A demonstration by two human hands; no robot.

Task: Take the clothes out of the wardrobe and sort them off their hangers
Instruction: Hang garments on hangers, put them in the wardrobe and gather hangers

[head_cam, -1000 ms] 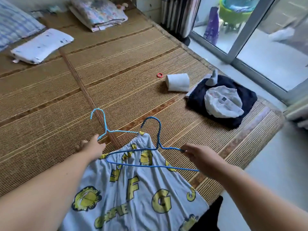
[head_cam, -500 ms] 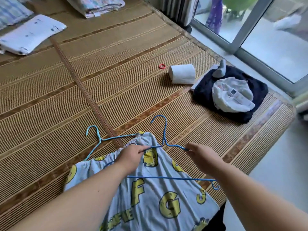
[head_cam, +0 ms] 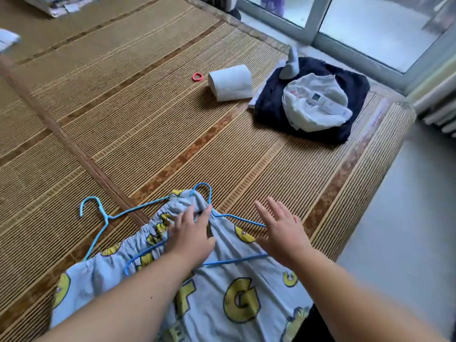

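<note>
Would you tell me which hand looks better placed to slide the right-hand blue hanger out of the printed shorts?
Probably the left hand: it rests on the printed shorts at the hanger neck. The right hand hovers open beside it, touching nothing.

On the mat (head_cam: 153, 124), the shorts (head_cam: 222, 304) lay nearest you, with one hanger (head_cam: 103, 218) at their left edge and a second hanger (head_cam: 209, 211) on top of them. Your left hand (head_cam: 190, 238) rested on their waistband, your right hand (head_cam: 283, 233) just to its right. Farther off to the right sat folded clothes (head_cam: 271, 104), a bag (head_cam: 315, 102) on top. Left of them lay a paper roll (head_cam: 232, 82), then a hair tie (head_cam: 197, 77).
</note>
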